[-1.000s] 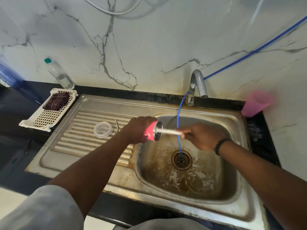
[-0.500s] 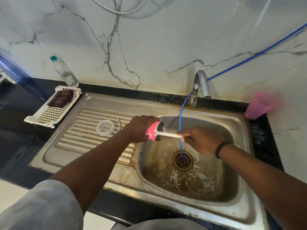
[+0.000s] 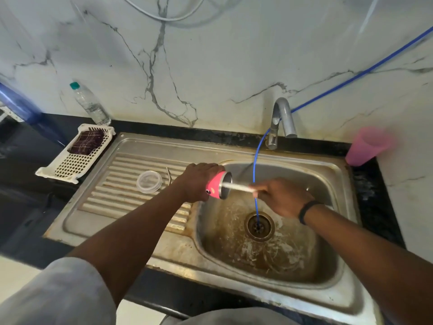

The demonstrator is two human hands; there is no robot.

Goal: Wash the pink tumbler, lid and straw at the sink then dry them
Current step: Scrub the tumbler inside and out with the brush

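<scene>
A marble wall backs a stained steel sink (image 3: 276,299) set in a black counter. The tumbler's (image 3: 216,186) body is mostly hidden inside the left hand (image 3: 199,181), which wraps it; only a pink band and the steel rim show, mouth turned to 3 o'clock, held on its side over the basin's 10 o'clock edge. A pale, blurred rod (image 3: 239,187) runs from the mouth to the right hand (image 3: 281,198), pinched in its fingertips; straw or brush, I cannot tell. The clear lid (image 3: 149,181) lies on the drainboard at 9 o'clock of the tumbler, a thin metal piece (image 3: 169,175) just beside it, too small to name. Against half a second ago, both hands keep the same grips and places; only the view has shifted slightly.
</scene>
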